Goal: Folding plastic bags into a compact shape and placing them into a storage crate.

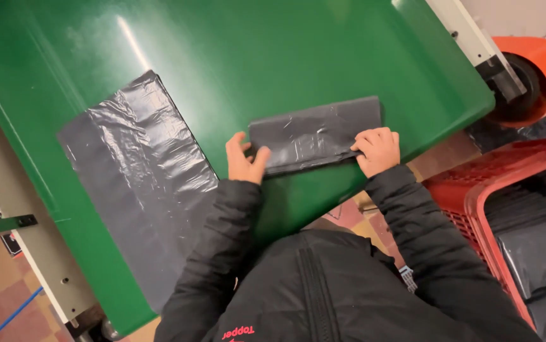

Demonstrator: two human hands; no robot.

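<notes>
Head view: folded grey bag [316, 135] lies crosswise, right end higher.

A single head-worn camera looks steeply down, close over the green table [298, 57].

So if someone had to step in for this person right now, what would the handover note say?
Left hand: pressed on the left end of the folded grey plastic bag, thumb over its edge.
Right hand: fingers curled on the bag's right end, pinning it to the green table.
Done: this bag is folded into a narrow strip.
Left: a second grey bag lies flat and unfolded to the left. Folded bags already sit in the red crate on the right; the one in hand is not yet there.
</notes>
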